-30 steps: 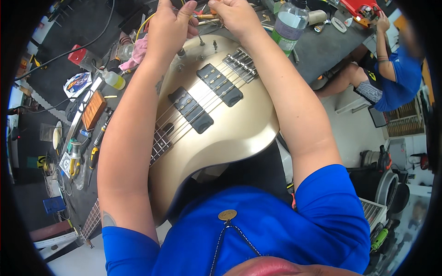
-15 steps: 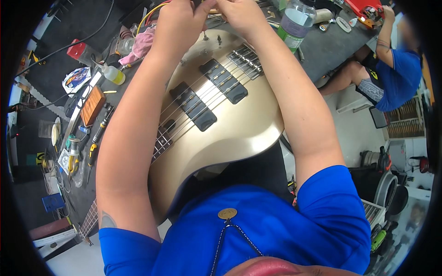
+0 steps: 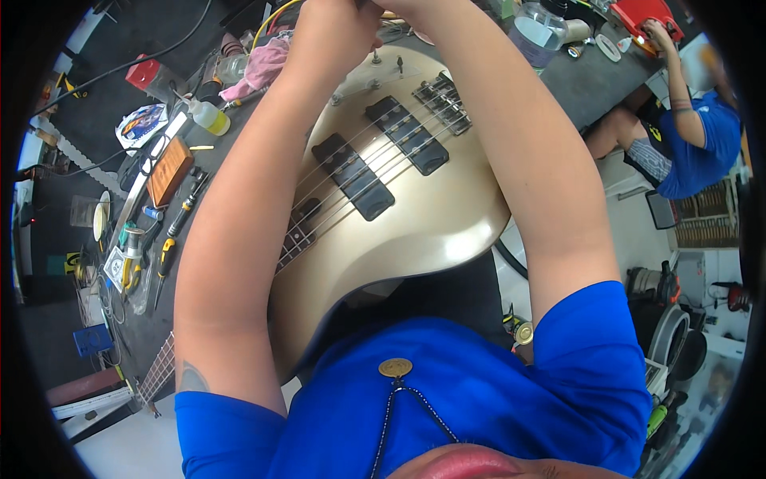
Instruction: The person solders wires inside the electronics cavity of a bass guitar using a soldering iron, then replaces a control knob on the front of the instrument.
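A gold electric bass guitar body (image 3: 431,219) lies face up in front of me. Two black pickups, a metal bridge (image 3: 444,104) and several strings show between my forearms. Beyond the control knobs (image 3: 373,83), my left hand (image 3: 339,33) is at the top edge of the picture with its fingers curled in. My right hand (image 3: 408,8) meets it there, mostly cut off by the edge, its fingers drawn toward the left hand. What they hold between them, if anything, I cannot make out.
On the dark bench left are a pink cloth (image 3: 267,65), a squeeze bottle of yellow liquid (image 3: 209,116), a wooden block (image 3: 170,172) and a screwdriver (image 3: 165,255). A clear jar (image 3: 538,33) stands far right. A co-worker in blue (image 3: 702,144) sits at the right, near a red tool (image 3: 648,17).
The bass and bench have shifted slightly right in view. My hands sit higher, more cut off by the top edge. The co-worker's arm has moved at the red tool.
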{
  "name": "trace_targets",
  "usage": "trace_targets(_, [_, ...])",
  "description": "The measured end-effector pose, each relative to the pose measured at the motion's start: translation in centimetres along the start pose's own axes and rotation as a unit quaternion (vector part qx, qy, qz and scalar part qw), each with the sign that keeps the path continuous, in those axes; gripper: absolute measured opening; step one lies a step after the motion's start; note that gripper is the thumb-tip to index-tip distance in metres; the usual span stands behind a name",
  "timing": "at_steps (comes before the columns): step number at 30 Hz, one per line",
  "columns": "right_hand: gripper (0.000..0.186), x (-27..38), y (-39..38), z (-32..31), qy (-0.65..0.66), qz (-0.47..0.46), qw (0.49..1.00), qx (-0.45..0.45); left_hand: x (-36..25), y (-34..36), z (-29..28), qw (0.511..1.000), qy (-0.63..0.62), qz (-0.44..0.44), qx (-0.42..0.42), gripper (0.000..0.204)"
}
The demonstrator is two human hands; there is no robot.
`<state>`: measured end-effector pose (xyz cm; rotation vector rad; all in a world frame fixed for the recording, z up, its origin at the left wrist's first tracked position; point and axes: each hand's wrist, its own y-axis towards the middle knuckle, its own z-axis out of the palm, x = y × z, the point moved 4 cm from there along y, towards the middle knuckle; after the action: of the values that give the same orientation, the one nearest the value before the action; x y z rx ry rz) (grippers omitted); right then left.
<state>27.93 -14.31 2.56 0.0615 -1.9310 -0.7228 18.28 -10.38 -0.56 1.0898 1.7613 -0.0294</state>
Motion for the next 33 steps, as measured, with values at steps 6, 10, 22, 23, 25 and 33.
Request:
trace_targets(6, [0.036,-1.0,0.8,1.3,0.027,-0.121,0.991,-0.045,2.3,0.9,-0.3,0.978,0.083,0.158,-0.105,0.032])
trace_targets(10, [0.036,-1.6,0.8,1.0,-0.003,-0.130,0.990,-0.059,0.6,0.2,-0.4,0.996,0.030,0.067,-0.044,0.032])
trace_targets(22, [0.036,-1.9,0.8,1.7,0.050,-0.135,0.989,-0.040,1.8,0.2,-0.3,0.972,0.073,0.189,-0.121,0.023])
trace_targets(23, [0.036,-1.8,0.7,1.3,0.046,-0.134,0.989,-0.042,1.6,0.3,-0.1,0.974,0.073,0.176,-0.118,0.023])
trace_targets(25, [0.036,-1.7,0.6,1.0,0.044,-0.126,0.990,-0.042,1.2,0.1,0.1,0.983,0.058,0.143,-0.099,0.023])
trace_targets(33, [0.036,-1.4,0.2,1.3,0.027,-0.138,0.988,-0.057,1.6,-0.1,0.1,0.960,0.071,0.240,-0.124,0.026])
